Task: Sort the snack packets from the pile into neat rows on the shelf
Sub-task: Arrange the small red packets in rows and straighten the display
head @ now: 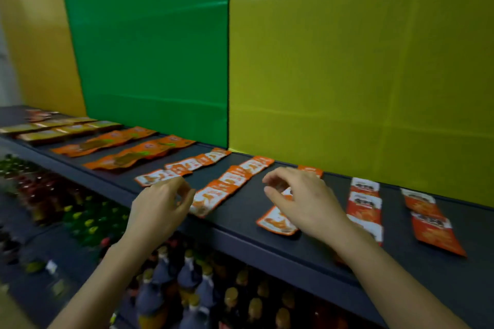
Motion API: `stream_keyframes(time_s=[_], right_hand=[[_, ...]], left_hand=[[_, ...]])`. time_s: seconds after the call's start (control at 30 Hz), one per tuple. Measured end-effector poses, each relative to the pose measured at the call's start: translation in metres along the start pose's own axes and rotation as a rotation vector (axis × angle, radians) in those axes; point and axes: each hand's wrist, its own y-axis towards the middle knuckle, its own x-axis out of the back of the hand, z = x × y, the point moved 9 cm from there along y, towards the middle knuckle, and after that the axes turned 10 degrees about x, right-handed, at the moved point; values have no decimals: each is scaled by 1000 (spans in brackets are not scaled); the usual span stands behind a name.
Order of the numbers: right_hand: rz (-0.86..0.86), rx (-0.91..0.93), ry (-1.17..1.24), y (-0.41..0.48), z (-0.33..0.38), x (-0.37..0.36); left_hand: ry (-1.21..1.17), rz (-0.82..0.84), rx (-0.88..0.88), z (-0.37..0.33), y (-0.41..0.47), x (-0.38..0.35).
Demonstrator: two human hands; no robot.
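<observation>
Several rows of snack packets (235, 179) lie along the shelf (240, 224), Sam: yellow far off, then orange, orange-and-white, and two red rows (363, 203) on the right.

And the hands, Jo?

Right hand (307, 203) hovers curled over the shortest row (276, 223), thumb and forefinger slightly apart. Holding one? Can't tell. Left hand (160, 208) has its fingers curled at the neighbouring row's front packet (208, 200). Pinch or touch, can't tell.

Much left?

No pile in view, so it's hard to call. I'd judge late: that short row wants filling.
</observation>
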Motion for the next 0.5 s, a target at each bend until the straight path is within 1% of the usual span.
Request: stream_keyframes(time_s=[0.1,0.27,0.5], right_hand=[[4,53,55,22,54,-45],[45,112,103,55,128,-117],[104,157,151,104,191,-178]], left_hand=[[56,-22,71,66,-5,28],[123,-2,108,158,-7,69],[198,-34,193,259,1,110]])
